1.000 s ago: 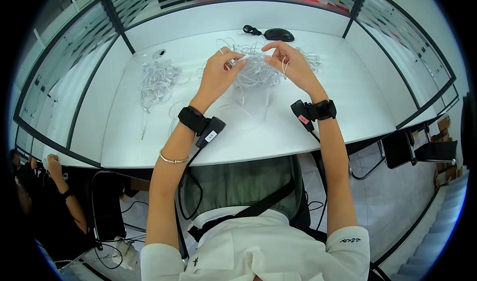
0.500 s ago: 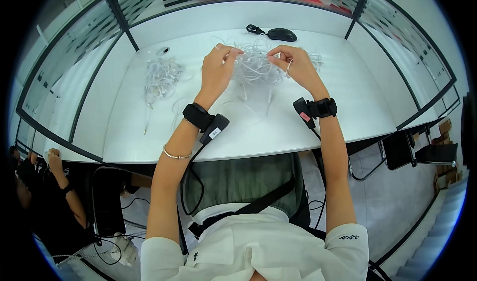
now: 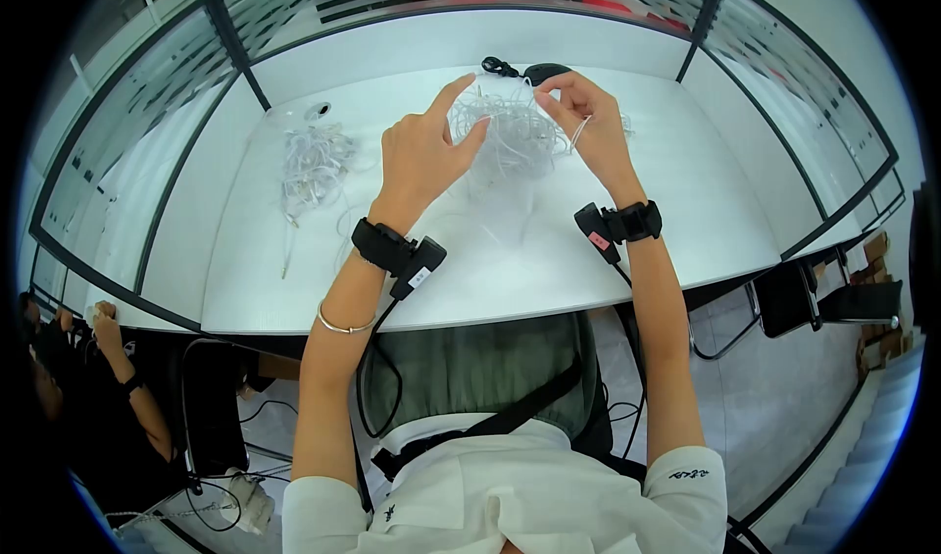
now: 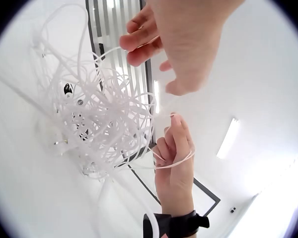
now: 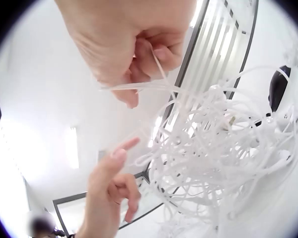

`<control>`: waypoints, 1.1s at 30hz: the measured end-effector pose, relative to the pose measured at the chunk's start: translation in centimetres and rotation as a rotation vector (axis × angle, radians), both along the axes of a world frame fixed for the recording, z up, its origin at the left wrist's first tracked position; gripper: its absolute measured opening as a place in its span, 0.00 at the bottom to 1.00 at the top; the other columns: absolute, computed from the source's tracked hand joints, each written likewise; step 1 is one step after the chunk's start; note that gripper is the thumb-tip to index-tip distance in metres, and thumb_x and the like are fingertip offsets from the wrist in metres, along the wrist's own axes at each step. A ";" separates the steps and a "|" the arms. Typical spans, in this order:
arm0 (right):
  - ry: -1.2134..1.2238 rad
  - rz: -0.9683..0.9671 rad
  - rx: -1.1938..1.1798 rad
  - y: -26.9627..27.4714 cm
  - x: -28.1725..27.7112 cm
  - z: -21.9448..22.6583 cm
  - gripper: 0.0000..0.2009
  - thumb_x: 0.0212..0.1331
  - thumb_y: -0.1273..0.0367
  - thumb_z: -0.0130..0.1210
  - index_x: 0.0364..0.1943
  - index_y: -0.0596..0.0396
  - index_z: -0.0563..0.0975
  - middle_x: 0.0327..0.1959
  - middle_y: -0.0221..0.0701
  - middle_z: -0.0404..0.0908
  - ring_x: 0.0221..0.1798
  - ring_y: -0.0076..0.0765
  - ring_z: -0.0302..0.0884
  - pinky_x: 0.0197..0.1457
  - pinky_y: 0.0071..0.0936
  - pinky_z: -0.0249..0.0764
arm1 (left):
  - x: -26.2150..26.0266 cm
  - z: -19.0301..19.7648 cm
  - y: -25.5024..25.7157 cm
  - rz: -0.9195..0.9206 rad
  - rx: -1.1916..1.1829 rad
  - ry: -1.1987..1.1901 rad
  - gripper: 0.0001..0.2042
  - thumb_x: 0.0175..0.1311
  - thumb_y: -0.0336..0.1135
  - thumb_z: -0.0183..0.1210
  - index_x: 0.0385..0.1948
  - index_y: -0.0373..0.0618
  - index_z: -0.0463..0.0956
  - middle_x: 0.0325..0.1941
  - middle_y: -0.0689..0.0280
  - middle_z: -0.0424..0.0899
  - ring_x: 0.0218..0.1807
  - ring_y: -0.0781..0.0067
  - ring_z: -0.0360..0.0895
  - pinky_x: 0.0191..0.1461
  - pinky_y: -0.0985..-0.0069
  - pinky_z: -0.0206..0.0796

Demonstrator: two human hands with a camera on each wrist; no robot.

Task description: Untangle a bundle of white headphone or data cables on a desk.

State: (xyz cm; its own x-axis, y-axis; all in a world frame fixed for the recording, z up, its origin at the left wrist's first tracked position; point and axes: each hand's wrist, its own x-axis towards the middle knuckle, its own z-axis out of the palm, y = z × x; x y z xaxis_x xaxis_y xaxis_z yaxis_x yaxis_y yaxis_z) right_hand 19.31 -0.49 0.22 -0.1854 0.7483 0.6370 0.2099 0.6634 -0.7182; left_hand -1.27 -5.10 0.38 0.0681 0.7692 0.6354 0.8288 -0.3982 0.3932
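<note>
While your right hand (image 3: 596,127) pinches a thin white strand (image 5: 159,65) between thumb and fingers, your left hand (image 3: 421,157) stands spread at eleven o'clock, thumb and forefinger wide apart, with no cable that can be seen gripped between them. You've got the big tangle (image 3: 510,142) at twelve o'clock, right between and just below your hands, and the strand runs down toward it. A slack loop (image 4: 179,161) hangs across your right fingers too!

It looks like you're teasing one cable free, and by my reading it's far from loose. The next move probably calls for your left fingers to take a nearby loop and ease it aside, with your right pinch kept light; a hard tug could tighten the knots.

What a heap, though: thin, glossy, bendy cable, white to nearly clear, springing up in airy rings. Over at ten o'clock sits a smaller pile (image 3: 316,162), flatter, one end trailing toward you with a metal-looking tip (image 3: 284,273). Beyond the tangle, near half past twelve, a smooth black mouse (image 3: 546,74) rests on the pale, hard surface (image 3: 588,250).
</note>
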 end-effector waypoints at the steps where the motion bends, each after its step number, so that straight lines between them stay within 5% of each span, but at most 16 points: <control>1: -0.026 0.030 0.005 -0.1 -0.2 0.2 0.06 0.57 0.68 0.60 0.33 0.55 0.79 0.15 0.16 0.53 0.20 0.14 0.49 0.25 0.17 0.50 | 0.0 0.1 -0.1 -0.002 0.034 0.009 0.23 0.52 0.40 0.63 0.53 0.54 0.73 0.12 0.72 0.72 0.15 0.76 0.68 0.22 0.77 0.58; 4: -0.083 0.086 0.055 -0.7 -1.0 1.1 0.05 0.57 0.69 0.61 0.34 0.54 0.79 0.17 0.16 0.50 0.21 0.14 0.47 0.26 0.17 0.49 | 0.0 0.2 0.0 -0.195 0.347 0.033 0.26 0.49 0.36 0.62 0.55 0.54 0.71 0.30 0.67 0.76 0.29 0.74 0.71 0.35 0.78 0.62; 7: -0.136 0.089 0.115 -0.4 -2.1 1.7 0.05 0.55 0.71 0.61 0.35 0.53 0.79 0.18 0.17 0.48 0.22 0.16 0.46 0.26 0.18 0.48 | 0.4 1.5 -0.9 -0.351 0.362 0.063 0.30 0.46 0.31 0.61 0.57 0.52 0.67 0.49 0.62 0.69 0.42 0.68 0.67 0.52 0.73 0.59; 8: -0.146 0.089 0.120 -0.3 -2.4 1.9 0.05 0.55 0.71 0.61 0.35 0.53 0.79 0.18 0.17 0.48 0.22 0.16 0.46 0.26 0.18 0.48 | 0.4 1.5 -0.6 -0.517 0.237 -0.095 0.29 0.49 0.28 0.59 0.57 0.48 0.64 0.58 0.61 0.62 0.52 0.64 0.64 0.60 0.67 0.54; 11: -0.137 0.113 0.110 -0.2 -2.9 2.3 0.05 0.55 0.72 0.60 0.35 0.54 0.79 0.18 0.17 0.48 0.22 0.16 0.46 0.26 0.18 0.50 | 0.9 0.3 1.0 -0.645 0.123 -0.579 0.27 0.52 0.27 0.58 0.57 0.46 0.63 0.59 0.63 0.62 0.56 0.67 0.64 0.61 0.67 0.54; 12: -0.127 0.128 0.106 -0.2 -3.1 2.4 0.05 0.56 0.72 0.60 0.35 0.55 0.79 0.18 0.17 0.48 0.22 0.16 0.47 0.26 0.19 0.50 | 0.9 0.5 1.0 -0.678 0.067 -0.650 0.19 0.56 0.29 0.58 0.51 0.43 0.68 0.54 0.64 0.69 0.55 0.72 0.67 0.58 0.71 0.58; 15: -0.095 0.169 0.088 -0.2 -3.6 2.0 0.05 0.56 0.71 0.60 0.36 0.55 0.80 0.18 0.17 0.48 0.22 0.16 0.47 0.25 0.19 0.50 | -0.4 -0.6 2.3 -0.621 -0.183 -0.422 0.13 0.55 0.30 0.58 0.43 0.44 0.74 0.41 0.66 0.78 0.43 0.75 0.73 0.48 0.77 0.62; 16: -0.105 0.176 0.112 -0.3 -3.5 2.1 0.06 0.56 0.71 0.61 0.36 0.56 0.80 0.17 0.17 0.50 0.21 0.17 0.47 0.24 0.20 0.49 | 0.0 -1.1 2.2 -0.549 -0.080 -0.406 0.08 0.56 0.31 0.58 0.37 0.43 0.77 0.31 0.69 0.80 0.35 0.79 0.73 0.37 0.81 0.62; 20: -0.197 0.098 0.122 -0.2 -3.0 2.0 0.05 0.55 0.71 0.61 0.35 0.55 0.80 0.15 0.18 0.52 0.20 0.18 0.46 0.24 0.20 0.47 | -0.8 -1.2 1.9 -0.537 -0.207 -0.276 0.07 0.55 0.30 0.59 0.36 0.46 0.78 0.28 0.72 0.77 0.30 0.83 0.70 0.29 0.82 0.56; 23: -0.252 0.043 0.168 0.4 -2.4 1.6 0.06 0.56 0.68 0.61 0.36 0.49 0.80 0.14 0.21 0.54 0.18 0.19 0.50 0.24 0.21 0.53 | -1.5 -1.3 1.7 -0.525 -0.205 -0.283 0.07 0.55 0.31 0.60 0.35 0.46 0.78 0.26 0.71 0.77 0.30 0.84 0.70 0.30 0.82 0.56; 29: 0.035 0.151 0.078 0.7 -1.8 1.2 0.09 0.62 0.65 0.55 0.39 0.56 0.78 0.22 0.21 0.65 0.23 0.15 0.56 0.29 0.16 0.57 | -2.8 -2.6 2.5 -0.482 -0.255 -0.453 0.04 0.60 0.33 0.59 0.33 0.44 0.77 0.29 0.75 0.77 0.33 0.86 0.71 0.35 0.86 0.60; 33: -0.016 0.138 -0.002 0.2 -1.4 1.4 0.16 0.68 0.58 0.46 0.42 0.56 0.78 0.28 0.25 0.72 0.27 0.18 0.60 0.33 0.17 0.61 | -3.4 -3.1 2.8 -0.564 -0.303 -0.538 0.05 0.62 0.32 0.58 0.32 0.42 0.75 0.34 0.69 0.82 0.38 0.83 0.76 0.41 0.84 0.64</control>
